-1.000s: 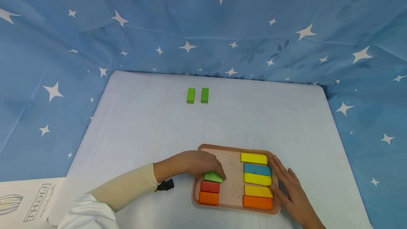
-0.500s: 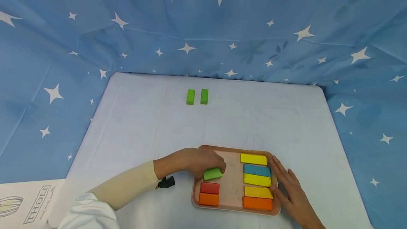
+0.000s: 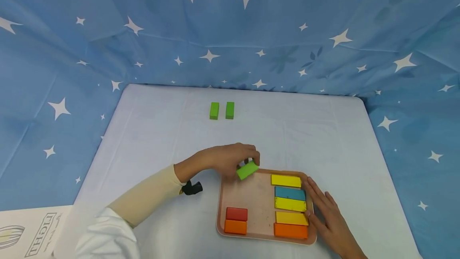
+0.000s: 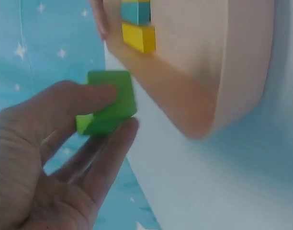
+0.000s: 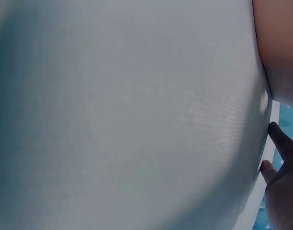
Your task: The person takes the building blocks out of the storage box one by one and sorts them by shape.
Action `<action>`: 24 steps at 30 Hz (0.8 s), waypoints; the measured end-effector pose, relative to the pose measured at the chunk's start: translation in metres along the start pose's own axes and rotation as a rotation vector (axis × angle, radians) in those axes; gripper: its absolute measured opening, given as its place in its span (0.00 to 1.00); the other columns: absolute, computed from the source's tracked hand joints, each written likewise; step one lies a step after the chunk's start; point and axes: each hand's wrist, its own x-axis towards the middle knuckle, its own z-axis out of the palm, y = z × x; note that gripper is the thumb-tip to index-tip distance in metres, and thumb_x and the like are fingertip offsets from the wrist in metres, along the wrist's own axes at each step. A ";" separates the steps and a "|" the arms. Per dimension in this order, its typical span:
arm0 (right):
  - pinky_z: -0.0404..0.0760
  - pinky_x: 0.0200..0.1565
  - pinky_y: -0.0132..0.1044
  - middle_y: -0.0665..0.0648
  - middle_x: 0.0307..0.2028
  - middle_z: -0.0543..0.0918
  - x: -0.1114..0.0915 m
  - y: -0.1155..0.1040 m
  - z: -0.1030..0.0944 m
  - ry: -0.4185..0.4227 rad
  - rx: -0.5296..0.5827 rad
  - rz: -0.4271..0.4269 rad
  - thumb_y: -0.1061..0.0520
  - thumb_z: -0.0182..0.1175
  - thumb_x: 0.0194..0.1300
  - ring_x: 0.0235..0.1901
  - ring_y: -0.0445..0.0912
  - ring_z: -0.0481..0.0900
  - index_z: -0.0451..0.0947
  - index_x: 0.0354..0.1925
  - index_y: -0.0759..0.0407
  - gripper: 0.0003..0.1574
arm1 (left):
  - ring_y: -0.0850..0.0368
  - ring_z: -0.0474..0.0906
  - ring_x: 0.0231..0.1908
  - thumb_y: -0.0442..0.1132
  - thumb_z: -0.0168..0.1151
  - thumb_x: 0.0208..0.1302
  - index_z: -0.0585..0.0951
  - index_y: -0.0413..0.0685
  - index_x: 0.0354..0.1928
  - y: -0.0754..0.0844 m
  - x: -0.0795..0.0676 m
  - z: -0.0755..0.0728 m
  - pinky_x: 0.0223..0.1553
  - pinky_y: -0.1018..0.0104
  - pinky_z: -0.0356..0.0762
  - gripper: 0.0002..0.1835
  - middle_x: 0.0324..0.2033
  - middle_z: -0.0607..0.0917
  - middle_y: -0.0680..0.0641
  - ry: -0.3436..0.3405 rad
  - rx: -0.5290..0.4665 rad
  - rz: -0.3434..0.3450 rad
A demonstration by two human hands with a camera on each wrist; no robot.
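A light green block (image 3: 247, 170) is pinched between the thumb and fingers of my left hand (image 3: 230, 159), held tilted over the far left corner of the pink tray (image 3: 260, 215). In the left wrist view the block (image 4: 113, 98) is off the tray, with the tray wall (image 4: 247, 62) beyond it. My right hand (image 3: 328, 219) lies along the tray's right edge, its fingers straight. Inside the tray, a red block (image 3: 236, 214) and an orange block (image 3: 235, 227) lie at the near left. Along the right side are several yellow blocks (image 3: 285, 180), a blue block (image 3: 289, 193) and another orange block (image 3: 290, 230).
Two green blocks, one on the left (image 3: 214, 110) and one on the right (image 3: 230, 110), stand apart near the back of the white table (image 3: 161, 131). A blue star-patterned cloth (image 3: 179, 23) hangs behind. A printed white sheet (image 3: 32, 231) lies at the lower left.
My left hand has lifted the green block from the tray's left side and carried it away from me toward the far edge, turning it. The right hand has stayed at the tray's edge.
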 end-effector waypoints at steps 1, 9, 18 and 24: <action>0.32 0.80 0.61 0.47 0.84 0.49 0.000 0.000 0.000 -0.002 -0.001 0.002 0.48 0.56 0.78 0.80 0.26 0.36 0.50 0.84 0.40 0.44 | 0.60 0.77 0.51 0.28 0.77 0.53 0.79 0.55 0.58 -0.005 0.004 -0.004 0.50 0.71 0.82 0.31 0.52 0.79 0.56 0.039 -0.023 -0.005; 0.33 0.78 0.67 0.47 0.84 0.49 0.001 0.002 -0.003 -0.019 0.050 -0.003 0.50 0.56 0.78 0.79 0.25 0.36 0.50 0.84 0.41 0.44 | 0.52 0.82 0.54 0.30 0.79 0.54 0.77 0.45 0.62 -0.053 0.044 -0.030 0.49 0.65 0.84 0.33 0.59 0.80 0.45 0.385 -0.083 -0.174; 0.32 0.76 0.72 0.47 0.84 0.47 0.001 0.002 -0.003 -0.035 0.079 0.020 0.48 0.56 0.79 0.78 0.21 0.35 0.49 0.84 0.39 0.44 | 0.45 0.75 0.57 0.31 0.78 0.56 0.75 0.40 0.67 -0.082 0.084 -0.054 0.56 0.54 0.80 0.36 0.58 0.81 0.40 0.534 -0.077 -0.419; 0.31 0.76 0.71 0.45 0.84 0.47 0.000 0.001 -0.001 -0.033 0.077 0.031 0.47 0.57 0.78 0.77 0.21 0.34 0.50 0.83 0.38 0.44 | 0.44 0.73 0.60 0.32 0.76 0.58 0.75 0.40 0.69 -0.091 0.094 -0.059 0.59 0.53 0.79 0.35 0.60 0.81 0.39 0.543 -0.039 -0.519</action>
